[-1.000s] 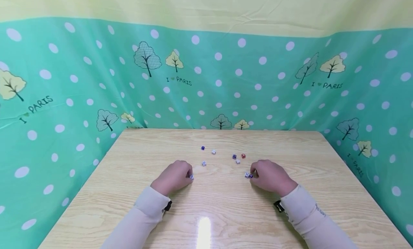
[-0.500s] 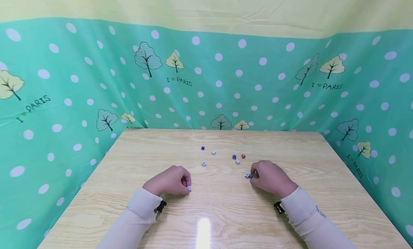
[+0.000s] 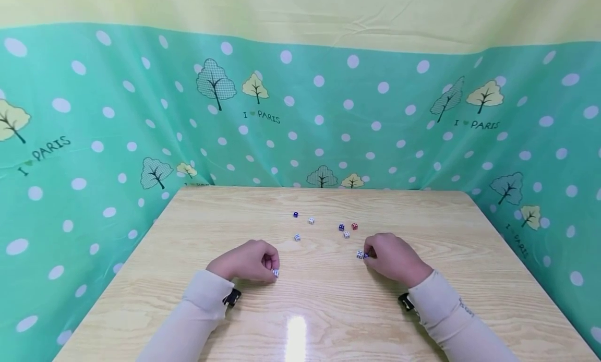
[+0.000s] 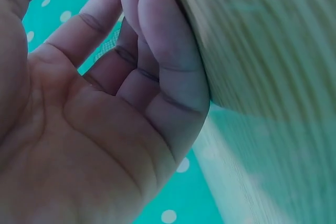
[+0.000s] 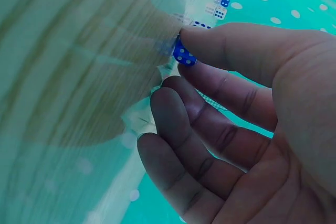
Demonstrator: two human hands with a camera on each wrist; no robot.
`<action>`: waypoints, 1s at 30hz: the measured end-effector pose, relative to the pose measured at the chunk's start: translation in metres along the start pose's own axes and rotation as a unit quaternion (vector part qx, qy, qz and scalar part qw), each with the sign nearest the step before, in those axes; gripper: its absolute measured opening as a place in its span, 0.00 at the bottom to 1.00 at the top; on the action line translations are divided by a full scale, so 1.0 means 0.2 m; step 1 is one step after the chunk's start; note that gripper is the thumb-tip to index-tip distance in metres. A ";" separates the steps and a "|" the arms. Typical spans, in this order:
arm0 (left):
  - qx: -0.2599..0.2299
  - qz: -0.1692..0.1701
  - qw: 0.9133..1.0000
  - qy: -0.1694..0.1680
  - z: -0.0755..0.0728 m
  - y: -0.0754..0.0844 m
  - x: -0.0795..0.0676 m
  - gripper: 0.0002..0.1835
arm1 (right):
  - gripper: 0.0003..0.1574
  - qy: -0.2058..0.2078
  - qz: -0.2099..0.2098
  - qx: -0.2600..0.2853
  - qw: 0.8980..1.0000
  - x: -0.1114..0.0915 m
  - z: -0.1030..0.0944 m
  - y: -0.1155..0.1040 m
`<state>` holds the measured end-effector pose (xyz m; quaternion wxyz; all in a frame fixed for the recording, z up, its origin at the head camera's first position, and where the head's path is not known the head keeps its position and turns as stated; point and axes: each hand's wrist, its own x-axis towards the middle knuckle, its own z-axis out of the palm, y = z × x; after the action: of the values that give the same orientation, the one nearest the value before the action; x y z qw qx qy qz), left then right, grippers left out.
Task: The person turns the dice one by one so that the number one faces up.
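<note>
My left hand (image 3: 251,261) pinches a white die (image 3: 275,273) close to the wooden tabletop; in the left wrist view its curled fingers (image 4: 170,40) show, but the die does not. Over on the right, my right hand (image 3: 393,256) holds a blue die (image 5: 184,53) between thumb and index finger, low at the table surface. Touching or almost touching that blue die is a white die (image 3: 359,254) with dark pips.
Farther back lie a small blue die (image 3: 295,215), two white dice (image 3: 311,221) (image 3: 297,237), and a cluster of a blue die (image 3: 341,227), a red die (image 3: 354,226) and a white die (image 3: 347,235). A polka-dot curtain (image 3: 319,101) surrounds the wooden table (image 3: 319,320).
My left hand has drawn back toward the near edge and slightly left with the white die, then stayed there. My right hand has hardly moved and keeps its hold on the blue die.
</note>
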<state>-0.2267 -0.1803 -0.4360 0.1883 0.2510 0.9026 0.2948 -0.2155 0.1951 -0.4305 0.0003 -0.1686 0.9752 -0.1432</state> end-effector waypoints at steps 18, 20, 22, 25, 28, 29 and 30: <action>0.025 0.025 0.999 0.021 0.00 0.01 0.01 0.09 | 0.07 -0.029 -0.015 0.009 0.999 0.00 -0.01 0.01; 0.030 0.029 0.999 0.029 0.00 0.01 0.01 0.09 | 0.07 -0.029 -0.012 0.009 0.999 0.00 -0.01 0.01; 0.037 0.033 0.998 0.038 -0.01 0.01 0.01 0.08 | 0.07 -0.030 -0.014 0.009 0.999 0.00 -0.02 0.01; 0.053 0.041 0.996 0.052 -0.01 0.01 0.02 0.09 | 0.07 -0.031 -0.020 0.009 0.999 0.00 -0.02 0.01; 0.059 0.045 0.996 0.055 -0.01 0.01 0.02 0.09 | 0.07 -0.036 -0.027 0.019 0.999 -0.01 -0.03 0.01; 0.057 0.044 0.996 0.055 -0.01 0.01 0.02 0.09 | 0.07 -0.039 -0.031 0.023 0.999 -0.01 -0.03 0.01; 0.057 0.043 0.996 0.055 -0.01 0.01 0.02 0.09 | 0.07 -0.043 -0.034 0.031 0.998 0.00 -0.03 0.02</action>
<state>-0.2305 -0.1765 -0.4347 0.1109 0.2830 0.9152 0.2645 -0.2159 0.1998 -0.4267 0.0429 -0.2074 0.9631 -0.1659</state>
